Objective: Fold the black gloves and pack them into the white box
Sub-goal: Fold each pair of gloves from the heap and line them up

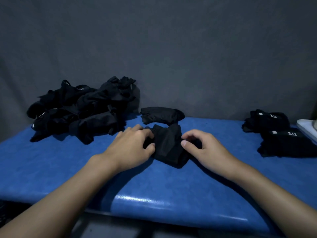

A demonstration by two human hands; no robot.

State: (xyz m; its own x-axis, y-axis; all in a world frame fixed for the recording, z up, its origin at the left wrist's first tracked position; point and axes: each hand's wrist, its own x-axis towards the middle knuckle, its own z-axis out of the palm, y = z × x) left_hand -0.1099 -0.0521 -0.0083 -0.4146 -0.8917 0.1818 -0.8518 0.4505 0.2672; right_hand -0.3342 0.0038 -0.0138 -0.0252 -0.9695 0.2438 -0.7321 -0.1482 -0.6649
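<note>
A black glove (pixel 167 145) lies on the blue table (pixel 154 194) in front of me. My left hand (pixel 132 146) pinches its left edge with curled fingers and thumb. My right hand (pixel 200 146) pinches its right edge the same way. A second black glove (pixel 162 115) lies flat just behind it. A pile of loose black gloves (pixel 80 110) sits at the back left. Two folded gloves with white "5.11" labels (pixel 283 134) lie at the right. A corner of the white box (pixel 307 127) shows at the right edge.
A dark grey cloth backdrop (pixel 171 48) hangs right behind the table. The table's front edge runs across the bottom, with dark floor below it.
</note>
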